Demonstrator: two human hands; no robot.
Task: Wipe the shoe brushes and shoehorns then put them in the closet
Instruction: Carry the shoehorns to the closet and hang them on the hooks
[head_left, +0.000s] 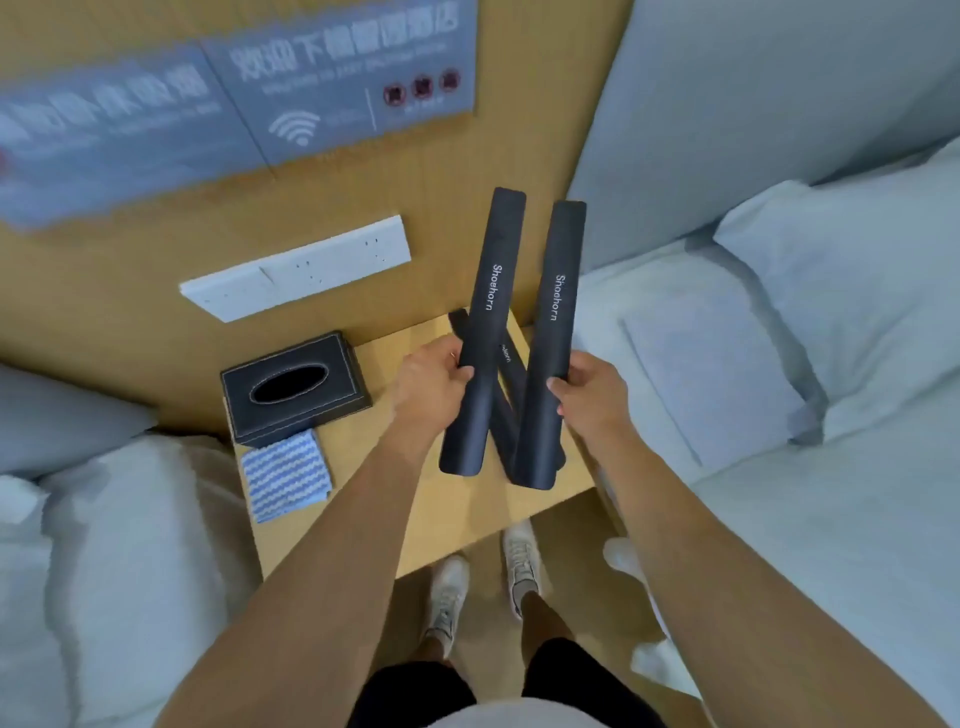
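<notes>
I hold two long black shoehorns above a small wooden bedside table (447, 514). My left hand (431, 384) grips the left shoehorn (491, 291) at its middle. My right hand (592, 389) grips the right shoehorn (558, 312) the same way. Both stand nearly upright, lettering "Shoehorn" facing me, their lower ends close together. A third black shoehorn (511, 364) lies on the table behind them, mostly hidden. A blue-and-white striped cloth (285, 475) lies folded on the table's left side. No shoe brush is in view.
A black tissue box (293, 389) stands at the table's back left. Beds with white pillows flank the table on both sides. A white socket panel (296, 267) and grey signs are on the wooden wall behind. My feet stand on the floor before the table.
</notes>
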